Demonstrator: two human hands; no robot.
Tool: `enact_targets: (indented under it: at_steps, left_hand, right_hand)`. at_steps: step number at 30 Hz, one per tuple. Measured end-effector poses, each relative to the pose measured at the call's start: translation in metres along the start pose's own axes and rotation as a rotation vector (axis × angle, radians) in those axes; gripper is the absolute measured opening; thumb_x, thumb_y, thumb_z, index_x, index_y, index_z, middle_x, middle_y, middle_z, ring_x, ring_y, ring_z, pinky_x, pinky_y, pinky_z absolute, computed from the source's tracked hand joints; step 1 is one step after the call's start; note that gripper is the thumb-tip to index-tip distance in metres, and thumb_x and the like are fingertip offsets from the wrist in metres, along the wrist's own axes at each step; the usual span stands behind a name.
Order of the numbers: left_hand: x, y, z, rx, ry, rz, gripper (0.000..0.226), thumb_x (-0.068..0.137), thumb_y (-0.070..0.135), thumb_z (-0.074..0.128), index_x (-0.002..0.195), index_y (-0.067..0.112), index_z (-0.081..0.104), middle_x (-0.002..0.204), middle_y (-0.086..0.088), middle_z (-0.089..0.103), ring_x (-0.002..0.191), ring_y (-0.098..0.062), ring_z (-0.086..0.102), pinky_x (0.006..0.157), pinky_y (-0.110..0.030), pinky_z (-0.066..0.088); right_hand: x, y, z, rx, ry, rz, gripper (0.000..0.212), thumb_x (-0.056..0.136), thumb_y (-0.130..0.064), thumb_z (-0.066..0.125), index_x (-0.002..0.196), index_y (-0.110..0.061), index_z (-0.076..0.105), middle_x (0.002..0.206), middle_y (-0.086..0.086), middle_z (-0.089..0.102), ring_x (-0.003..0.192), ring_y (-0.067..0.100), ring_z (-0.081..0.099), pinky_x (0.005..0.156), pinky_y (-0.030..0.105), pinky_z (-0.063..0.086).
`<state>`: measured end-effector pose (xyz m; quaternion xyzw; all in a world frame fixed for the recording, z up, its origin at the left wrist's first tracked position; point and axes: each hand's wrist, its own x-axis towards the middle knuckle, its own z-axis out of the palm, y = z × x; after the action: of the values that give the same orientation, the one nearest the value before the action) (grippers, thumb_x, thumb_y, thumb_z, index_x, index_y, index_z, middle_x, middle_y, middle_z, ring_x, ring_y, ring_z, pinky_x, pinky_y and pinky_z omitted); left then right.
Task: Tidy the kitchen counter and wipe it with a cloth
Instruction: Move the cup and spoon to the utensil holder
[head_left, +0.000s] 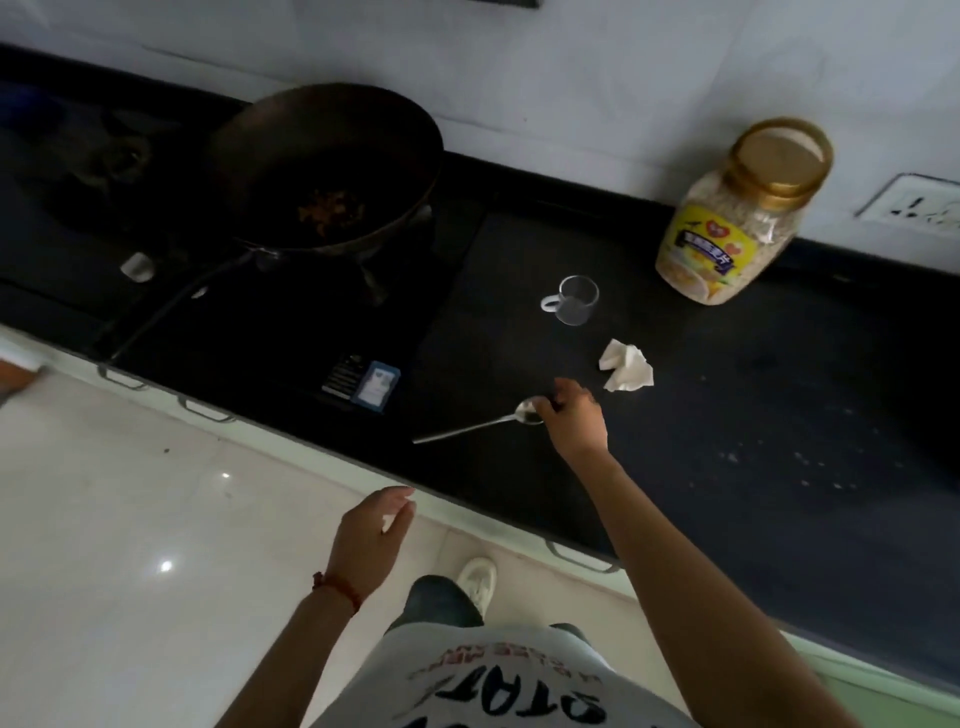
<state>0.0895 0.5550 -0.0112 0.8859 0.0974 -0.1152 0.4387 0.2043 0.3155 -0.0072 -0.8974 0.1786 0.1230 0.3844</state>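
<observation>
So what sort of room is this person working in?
Most likely a home kitchen: a dark wok sits on a hob set into a black counter, with a glass cup and a food jar nearby.

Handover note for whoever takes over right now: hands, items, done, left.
Right hand: pinching the bowl end of the spoon, which lies on the counter, handle toward the front edge.
Left hand: open, holding nothing, in front of the counter edge.
Items: glass cup behind the spoon, crumpled tissue to its right, oat jar by the wall, wok with food scraps on the stove.
Done: nothing visibly cleared.
Left: clear spoon, cup, tissue; wipe crumbs at right. No cloth in view.
</observation>
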Motion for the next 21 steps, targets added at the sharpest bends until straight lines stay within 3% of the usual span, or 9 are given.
enact_targets:
  at_steps: [4,8,11,16,21]
  left_hand:
    - [0.013,0.000,-0.005,-0.027,0.016,-0.014,0.023,0.088,0.017,0.054,0.109,0.013,0.063,0.103,0.001,0.066,0.090,-0.003,0.057,0.080,-0.015,0.043]
    - [0.033,0.011,-0.009,-0.028,-0.011,0.016,0.023,0.088,0.016,0.055,0.109,0.014,0.062,0.098,0.004,0.064,0.087,0.001,0.055,0.072,-0.006,0.039]
    - [0.051,0.026,-0.011,-0.067,-0.049,0.039,0.022,0.088,0.013,0.054,0.109,0.011,0.062,0.095,0.005,0.063,0.092,-0.006,0.057,0.077,-0.009,0.043]
    - [0.098,0.063,0.000,-0.055,-0.132,0.140,0.023,0.088,0.014,0.054,0.110,0.010,0.062,0.099,0.002,0.063,0.095,-0.008,0.058,0.075,-0.006,0.040]
    - [0.161,0.113,0.036,-0.013,-0.150,0.212,0.024,0.087,0.013,0.055,0.110,0.007,0.061,0.104,-0.011,0.066,0.097,-0.020,0.062,0.080,-0.022,0.045]
  right_hand:
    - [0.019,-0.007,0.017,-0.041,0.004,0.062,0.037,0.084,-0.021,0.060,0.119,-0.010,0.057,0.124,0.014,0.054,0.114,0.030,0.053,0.096,0.041,0.046]
    - [0.020,-0.005,0.020,0.010,0.008,0.067,0.018,0.084,-0.014,0.060,0.098,-0.009,0.068,0.105,0.011,0.067,0.100,0.026,0.061,0.076,0.024,0.042]
    - [0.015,-0.001,0.009,0.136,0.030,0.071,0.015,0.083,-0.010,0.061,0.095,-0.007,0.070,0.097,0.007,0.069,0.092,0.020,0.062,0.078,0.022,0.042]
    - [0.002,0.019,-0.016,0.334,0.117,0.105,0.010,0.081,-0.009,0.064,0.086,-0.012,0.072,0.085,0.005,0.071,0.074,0.018,0.063,0.073,0.033,0.055]
    - [-0.016,0.038,-0.046,0.426,0.252,0.139,0.013,0.080,-0.003,0.064,0.086,-0.011,0.073,0.074,-0.012,0.065,0.074,0.012,0.063,0.078,0.037,0.055]
